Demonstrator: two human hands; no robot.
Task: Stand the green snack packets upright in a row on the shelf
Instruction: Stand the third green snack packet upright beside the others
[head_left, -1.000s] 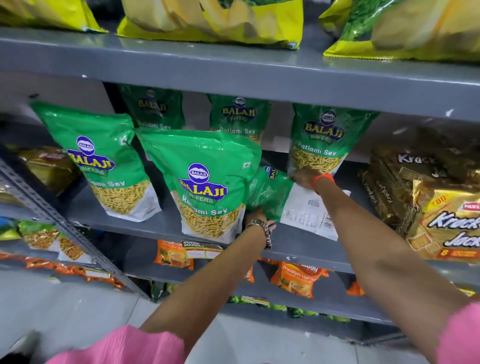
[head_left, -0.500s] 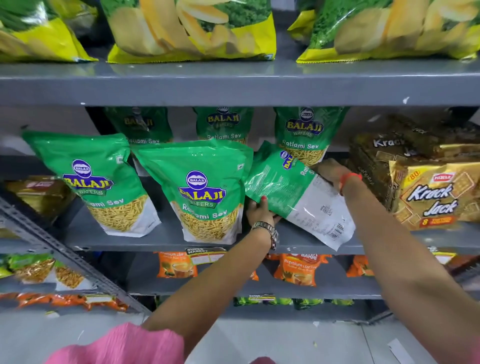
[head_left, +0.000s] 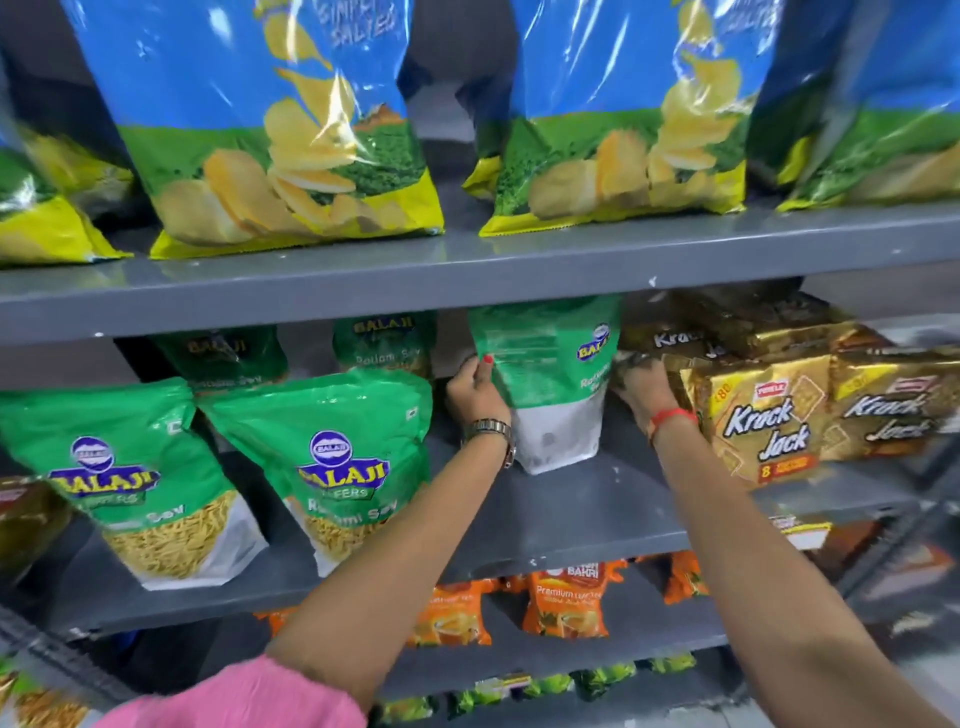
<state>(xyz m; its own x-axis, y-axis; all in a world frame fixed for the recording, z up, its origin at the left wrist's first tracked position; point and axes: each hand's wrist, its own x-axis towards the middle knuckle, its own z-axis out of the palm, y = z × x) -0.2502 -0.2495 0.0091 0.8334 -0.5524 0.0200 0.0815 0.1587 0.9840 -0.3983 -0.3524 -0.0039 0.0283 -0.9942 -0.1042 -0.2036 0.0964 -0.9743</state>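
A green snack packet (head_left: 550, 384) stands upright on the grey middle shelf (head_left: 587, 514), its back turned toward me. My left hand (head_left: 475, 392) grips its left edge. My right hand (head_left: 644, 387) is at its right side, squeezed against the biscuit packs; whether it grips the packet is unclear. Two more green packets stand in front at the left, one (head_left: 332, 467) beside my left arm and one (head_left: 124, 478) further left. Two others (head_left: 384, 345) (head_left: 223, 353) stand behind them, partly hidden.
Gold Krack Jack biscuit packs (head_left: 769, 415) are stacked tight against the right of the held packet. Blue-and-yellow chip bags (head_left: 280, 130) fill the upper shelf. Orange packets (head_left: 566, 597) sit on the shelf below. A shelf board hangs low over the packets.
The packet has gone from lying tilted on its side to standing upright further back on the shelf. Both hands moved up and back with it. The camera has tipped upward.
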